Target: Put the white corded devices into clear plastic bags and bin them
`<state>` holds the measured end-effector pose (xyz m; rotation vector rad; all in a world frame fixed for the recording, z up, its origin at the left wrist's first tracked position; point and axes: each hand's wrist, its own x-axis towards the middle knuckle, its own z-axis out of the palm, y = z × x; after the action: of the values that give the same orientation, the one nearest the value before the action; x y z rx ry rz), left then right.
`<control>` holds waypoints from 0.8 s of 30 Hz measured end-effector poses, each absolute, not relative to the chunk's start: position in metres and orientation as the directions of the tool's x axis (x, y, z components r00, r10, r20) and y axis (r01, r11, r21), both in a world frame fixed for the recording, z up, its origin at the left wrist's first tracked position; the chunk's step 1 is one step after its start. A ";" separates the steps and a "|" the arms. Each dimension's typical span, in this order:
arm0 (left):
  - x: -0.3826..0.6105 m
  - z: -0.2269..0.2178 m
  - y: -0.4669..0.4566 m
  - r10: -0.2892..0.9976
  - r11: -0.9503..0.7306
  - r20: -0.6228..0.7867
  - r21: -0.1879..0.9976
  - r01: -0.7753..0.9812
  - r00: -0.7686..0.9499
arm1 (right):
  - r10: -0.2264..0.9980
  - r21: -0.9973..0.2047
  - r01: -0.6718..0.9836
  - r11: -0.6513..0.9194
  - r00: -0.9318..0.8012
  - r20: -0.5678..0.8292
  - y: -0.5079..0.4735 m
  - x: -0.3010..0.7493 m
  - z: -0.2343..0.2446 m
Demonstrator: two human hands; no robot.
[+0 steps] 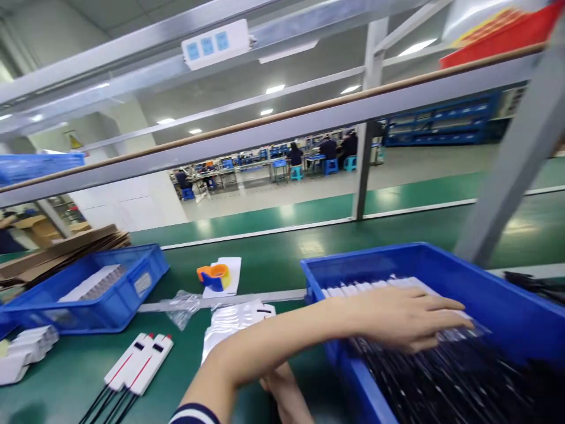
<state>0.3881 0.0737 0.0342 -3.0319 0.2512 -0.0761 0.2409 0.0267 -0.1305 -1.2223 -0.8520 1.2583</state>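
Left hand, fingers flat and grasping nothing, rests on white packets inside the blue bin; right hand, beside the bin, grip indiscernible.

Your right hand sits mostly hidden beneath your left forearm, grip unreadable | contents under your left hand in the blue bin are motion-blurred | bin's right side cut off | distant workers beyond the bin too small to read.

Glossy blue plastic bin, matt green table, grey metal frame.
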 end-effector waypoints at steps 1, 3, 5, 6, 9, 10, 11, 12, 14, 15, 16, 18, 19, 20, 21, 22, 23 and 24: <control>0.349 0.042 0.069 -0.158 -0.987 0.158 -0.034 -0.154 0.975 | 0.977 -0.964 -0.234 -0.126 0.137 -0.161 0.031 0.241 -0.134; 0.261 0.049 0.062 0.089 -0.981 0.353 0.195 0.019 0.932 | 0.982 -0.958 -0.250 -0.141 0.085 -0.167 0.031 0.242 -0.139; 0.176 0.040 0.061 0.473 -0.845 0.429 0.469 0.258 0.769 | 0.988 -0.958 -0.257 -0.130 0.043 -0.146 0.026 0.244 -0.137; 0.139 0.029 0.062 0.658 -0.723 0.405 0.574 0.384 0.635 | 0.991 -0.959 -0.256 -0.124 0.024 -0.134 0.024 0.244 -0.135; 0.063 -0.013 0.063 0.909 -0.381 0.205 0.763 0.522 0.363 | 0.992 -0.963 -0.239 -0.123 -0.015 -0.123 0.019 0.240 -0.125; 0.050 -0.027 0.062 0.924 -0.299 0.124 0.823 0.484 0.361 | 0.992 -0.965 -0.231 -0.124 -0.021 -0.122 0.018 0.236 -0.122; 0.042 -0.037 0.059 0.925 -0.241 0.071 0.870 0.430 0.373 | 0.992 -0.967 -0.222 -0.123 -0.024 -0.121 0.017 0.232 -0.119; 0.037 -0.046 0.055 0.919 -0.202 0.043 0.905 0.376 0.391 | 0.993 -0.969 -0.214 -0.121 -0.026 -0.118 0.017 0.227 -0.116; 0.033 -0.055 0.048 0.919 -0.164 0.043 0.946 0.280 0.392 | 0.993 -0.973 -0.196 -0.120 -0.028 -0.117 0.015 0.216 -0.112; 0.033 -0.056 0.045 0.926 -0.150 0.051 0.958 0.243 0.374 | 0.993 -0.975 -0.187 -0.119 -0.030 -0.115 0.014 0.211 -0.110; 0.032 -0.058 0.043 0.934 -0.131 0.051 0.970 0.206 0.355 | 0.993 -0.977 -0.179 -0.115 -0.030 -0.111 0.013 0.206 -0.108; 0.028 -0.060 0.041 0.944 -0.067 0.021 0.989 0.129 0.329 | 0.995 -0.981 -0.166 -0.096 -0.028 -0.093 0.012 0.199 -0.105; 0.025 -0.061 0.041 0.947 -0.030 -0.004 0.995 0.100 0.322 | 0.996 -0.983 -0.161 -0.084 -0.025 -0.081 0.012 0.196 -0.103; 0.022 -0.063 0.042 0.948 0.007 -0.033 0.997 0.083 0.315 | 0.997 -0.985 -0.155 -0.072 -0.022 -0.069 0.012 0.194 -0.101; 0.020 -0.065 0.042 0.950 0.040 -0.062 0.996 0.079 0.305 | 0.998 -0.987 -0.148 -0.064 -0.021 -0.062 0.013 0.193 -0.099; 0.017 -0.068 0.042 0.953 0.063 -0.086 0.994 0.086 0.289 | 0.998 -0.988 -0.140 -0.060 -0.022 -0.058 0.014 0.192 -0.097; 0.015 -0.070 0.043 0.957 0.075 -0.099 0.993 0.096 0.273 | 0.998 -0.990 -0.131 -0.060 -0.023 -0.057 0.014 0.191 -0.095; 0.013 -0.072 0.043 0.960 0.074 -0.099 0.992 0.105 0.261 | 0.998 -0.991 -0.120 -0.062 -0.025 -0.059 0.015 0.190 -0.093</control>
<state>0.0131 0.0429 -0.0718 -2.9431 -2.4700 -1.9968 0.1903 0.0151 -0.0927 -1.1528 -1.1051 1.3239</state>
